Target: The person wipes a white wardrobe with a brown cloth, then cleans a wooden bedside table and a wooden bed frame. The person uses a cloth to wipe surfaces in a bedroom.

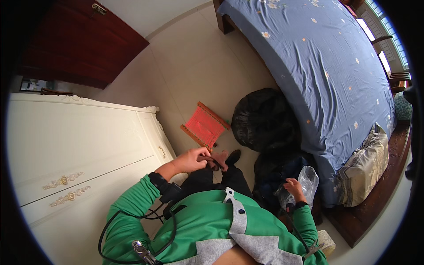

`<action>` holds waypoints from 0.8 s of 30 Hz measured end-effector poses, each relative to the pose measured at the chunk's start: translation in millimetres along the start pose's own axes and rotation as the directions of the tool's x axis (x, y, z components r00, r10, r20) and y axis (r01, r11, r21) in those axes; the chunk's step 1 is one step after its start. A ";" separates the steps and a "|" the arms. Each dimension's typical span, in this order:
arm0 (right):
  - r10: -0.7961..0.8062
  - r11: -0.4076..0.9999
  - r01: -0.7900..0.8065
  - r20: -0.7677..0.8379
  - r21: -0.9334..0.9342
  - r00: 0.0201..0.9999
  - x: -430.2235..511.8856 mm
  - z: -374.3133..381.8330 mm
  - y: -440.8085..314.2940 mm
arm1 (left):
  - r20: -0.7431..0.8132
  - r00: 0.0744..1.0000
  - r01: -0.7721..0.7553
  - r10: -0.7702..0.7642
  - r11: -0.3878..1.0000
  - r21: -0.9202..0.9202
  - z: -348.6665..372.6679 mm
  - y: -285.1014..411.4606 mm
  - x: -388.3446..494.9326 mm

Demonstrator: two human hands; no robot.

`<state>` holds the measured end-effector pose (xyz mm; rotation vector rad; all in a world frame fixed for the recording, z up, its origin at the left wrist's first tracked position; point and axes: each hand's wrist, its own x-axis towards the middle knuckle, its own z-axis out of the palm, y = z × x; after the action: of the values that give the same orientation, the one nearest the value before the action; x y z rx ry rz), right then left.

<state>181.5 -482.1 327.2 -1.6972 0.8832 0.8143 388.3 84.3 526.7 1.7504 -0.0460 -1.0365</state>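
Note:
My left hand (189,161) pinches a limp pinkish-brown item (219,160), which looks like cloth and hangs above my feet. Its exact kind is hard to tell. Off to my right, the fingers of my right hand (294,188) are curled on a clear plastic bag (308,180), which bulges on both sides of the hand. Beneath that bag sits an open black plastic bag (265,169) with dark blue contents that look like fabric. One dark shoe (234,157) shows beyond my knees.
A low folding stool (207,126) with a red woven seat stands ahead. Beside it rests a full black bag (265,121) against the bed (318,76). A white cabinet (86,132) borders my left, and a dark red door (79,39) stands farther off. Cables (107,228) loop by my left arm.

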 end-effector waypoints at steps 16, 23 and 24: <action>0.143 0.988 -0.144 0.018 0.060 0.989 -0.5 61.5 -43.2 | -0.236 0.970 0.064 -0.061 0.998 0.006 -167.1 40.9 -11.5; -0.004 0.993 0.026 -0.185 0.115 0.983 40.0 96.2 -193.9 | -0.135 0.991 0.022 -0.024 1.000 -0.018 -316.2 21.6 45.2; -0.013 0.984 0.048 -0.202 0.169 0.979 36.9 111.2 -209.0 | -0.101 0.994 0.048 -0.047 0.999 0.010 -349.0 16.0 65.9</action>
<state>367.7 -336.0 364.5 -1.6538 1.0312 0.5349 664.6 307.9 523.9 1.8206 0.0532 -0.9821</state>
